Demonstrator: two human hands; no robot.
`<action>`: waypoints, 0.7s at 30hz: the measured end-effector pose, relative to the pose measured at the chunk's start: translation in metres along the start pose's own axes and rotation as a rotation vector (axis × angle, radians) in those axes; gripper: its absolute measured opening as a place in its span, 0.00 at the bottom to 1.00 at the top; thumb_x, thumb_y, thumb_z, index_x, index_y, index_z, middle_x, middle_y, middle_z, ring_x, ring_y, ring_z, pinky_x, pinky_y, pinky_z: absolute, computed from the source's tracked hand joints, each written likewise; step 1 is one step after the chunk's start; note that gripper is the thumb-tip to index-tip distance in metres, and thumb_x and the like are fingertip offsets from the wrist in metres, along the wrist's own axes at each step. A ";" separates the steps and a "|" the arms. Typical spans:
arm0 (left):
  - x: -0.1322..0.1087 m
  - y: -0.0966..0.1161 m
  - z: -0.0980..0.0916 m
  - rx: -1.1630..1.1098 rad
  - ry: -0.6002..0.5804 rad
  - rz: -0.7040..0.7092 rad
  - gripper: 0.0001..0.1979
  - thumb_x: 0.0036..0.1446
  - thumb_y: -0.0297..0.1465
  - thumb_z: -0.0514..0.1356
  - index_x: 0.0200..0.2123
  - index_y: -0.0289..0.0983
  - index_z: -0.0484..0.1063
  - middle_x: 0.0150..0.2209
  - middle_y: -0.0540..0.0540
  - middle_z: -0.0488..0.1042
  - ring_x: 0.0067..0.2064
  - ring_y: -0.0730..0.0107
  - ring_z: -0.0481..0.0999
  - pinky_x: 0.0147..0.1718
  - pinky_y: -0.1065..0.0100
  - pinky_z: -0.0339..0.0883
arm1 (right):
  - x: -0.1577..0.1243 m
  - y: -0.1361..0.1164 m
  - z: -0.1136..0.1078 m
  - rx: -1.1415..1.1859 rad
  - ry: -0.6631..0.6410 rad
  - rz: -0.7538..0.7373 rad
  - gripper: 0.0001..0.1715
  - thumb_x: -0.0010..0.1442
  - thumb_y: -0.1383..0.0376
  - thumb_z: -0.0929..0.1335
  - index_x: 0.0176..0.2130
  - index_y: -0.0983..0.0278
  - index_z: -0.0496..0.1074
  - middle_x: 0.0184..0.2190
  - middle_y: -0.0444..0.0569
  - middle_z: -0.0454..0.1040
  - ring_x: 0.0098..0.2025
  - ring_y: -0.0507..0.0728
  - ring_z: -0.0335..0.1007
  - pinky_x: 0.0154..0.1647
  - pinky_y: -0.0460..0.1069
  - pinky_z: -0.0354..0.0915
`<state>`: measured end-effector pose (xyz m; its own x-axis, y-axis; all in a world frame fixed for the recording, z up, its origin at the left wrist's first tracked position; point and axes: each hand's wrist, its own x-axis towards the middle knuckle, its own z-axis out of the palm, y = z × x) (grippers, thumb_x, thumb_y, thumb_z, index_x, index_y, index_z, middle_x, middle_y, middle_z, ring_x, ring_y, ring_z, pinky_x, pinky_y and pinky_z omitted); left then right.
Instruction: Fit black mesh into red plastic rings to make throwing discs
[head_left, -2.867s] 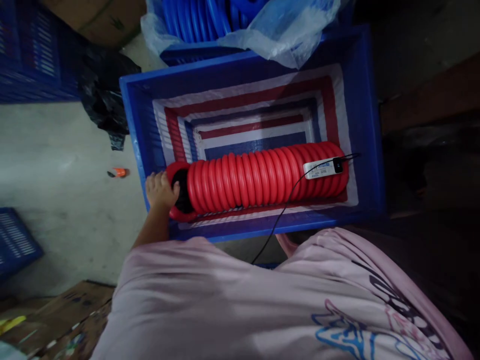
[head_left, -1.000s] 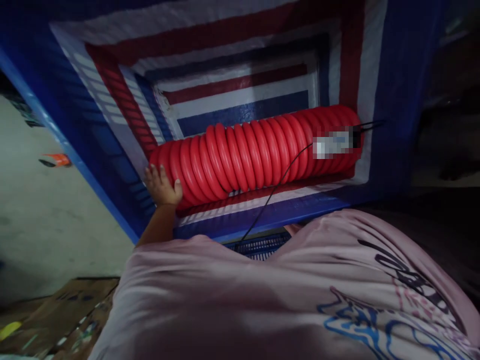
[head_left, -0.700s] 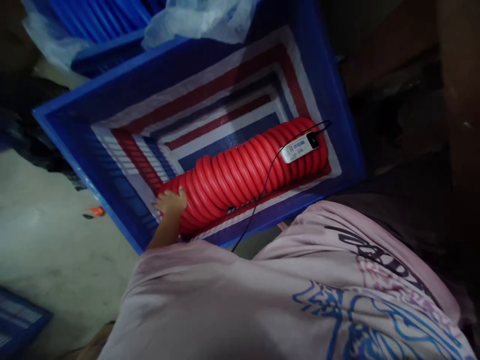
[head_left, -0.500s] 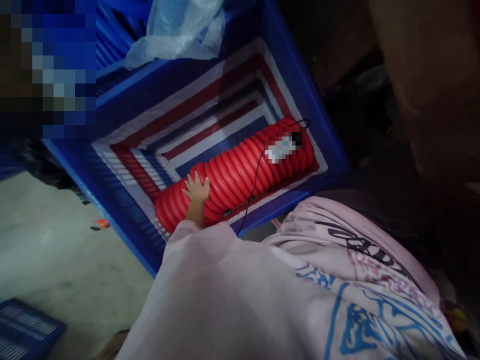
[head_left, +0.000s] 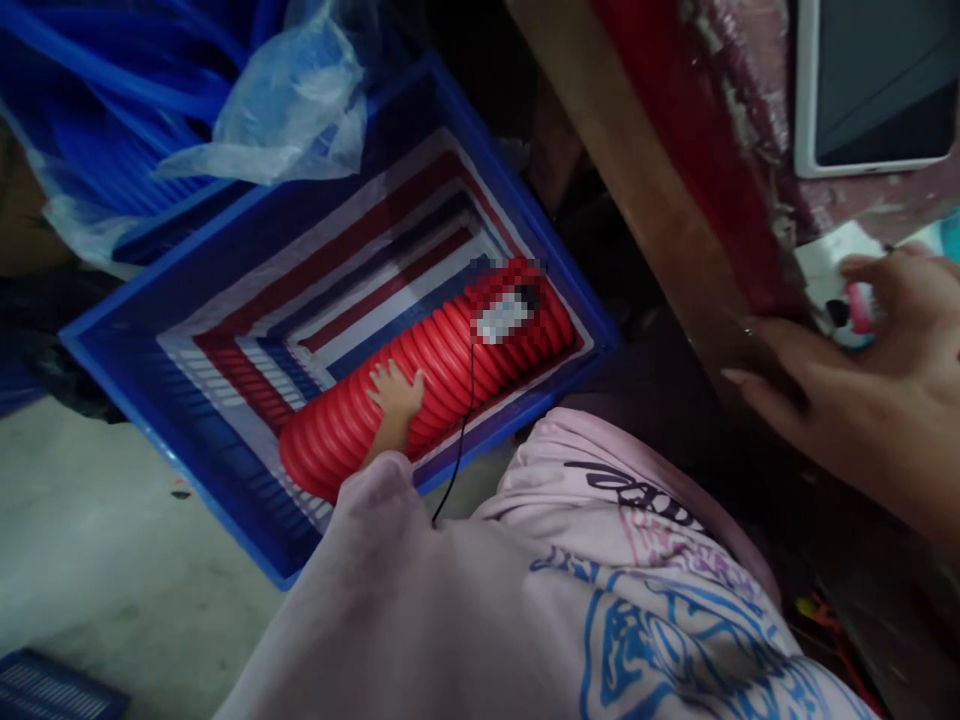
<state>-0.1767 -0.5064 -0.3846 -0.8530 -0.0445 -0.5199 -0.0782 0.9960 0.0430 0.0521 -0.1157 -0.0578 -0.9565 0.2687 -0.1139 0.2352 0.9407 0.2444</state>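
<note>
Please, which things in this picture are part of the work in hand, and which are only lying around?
In hand:
- red coiled hose, under the flat left hand
- blue crate with striped lining, holding the hose
- small device with black cable, on the hose

Lying about:
- plastic bag over blue hoses
- tablet on the table, where the right hand rests

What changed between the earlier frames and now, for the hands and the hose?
The left hand slid along the red hose coil from its left end to its middle, lying flat. The right hand came into view at the wooden table edge. Coil, white device and cable stayed in the blue crate.
</note>
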 end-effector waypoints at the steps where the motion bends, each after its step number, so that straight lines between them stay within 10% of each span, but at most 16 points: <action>1: 0.002 0.016 0.006 0.003 -0.028 0.032 0.33 0.61 0.46 0.55 0.65 0.40 0.52 0.68 0.38 0.46 0.67 0.44 0.47 0.62 0.37 0.43 | 0.000 -0.002 -0.002 -0.029 0.039 -0.027 0.25 0.61 0.49 0.65 0.52 0.60 0.71 0.65 0.58 0.49 0.67 0.72 0.43 0.55 0.69 0.56; 5: 0.017 0.058 0.017 0.034 -0.138 0.021 0.45 0.54 0.58 0.51 0.68 0.39 0.45 0.70 0.31 0.31 0.68 0.33 0.28 0.57 0.27 0.29 | 0.001 -0.003 -0.006 0.006 0.123 -0.093 0.24 0.60 0.51 0.67 0.51 0.60 0.72 0.61 0.61 0.55 0.65 0.73 0.48 0.55 0.67 0.61; 12: 0.048 0.062 -0.002 0.115 -0.216 -0.061 0.41 0.57 0.56 0.49 0.68 0.43 0.43 0.71 0.40 0.33 0.69 0.40 0.32 0.62 0.32 0.32 | 0.000 -0.005 -0.008 0.161 0.151 0.000 0.25 0.58 0.51 0.69 0.53 0.54 0.70 0.58 0.55 0.65 0.63 0.70 0.55 0.57 0.62 0.62; 21: -0.002 0.055 0.028 0.170 -0.166 -0.040 0.43 0.57 0.57 0.44 0.68 0.41 0.39 0.69 0.31 0.28 0.69 0.35 0.29 0.59 0.30 0.33 | -0.002 -0.003 -0.011 0.267 0.126 0.003 0.25 0.59 0.51 0.68 0.54 0.53 0.68 0.59 0.54 0.64 0.64 0.70 0.54 0.60 0.62 0.58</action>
<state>-0.1648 -0.4491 -0.4050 -0.7531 -0.0854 -0.6523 -0.0103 0.9929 -0.1181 0.0519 -0.1213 -0.0475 -0.9657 0.2593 0.0110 0.2591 0.9657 -0.0198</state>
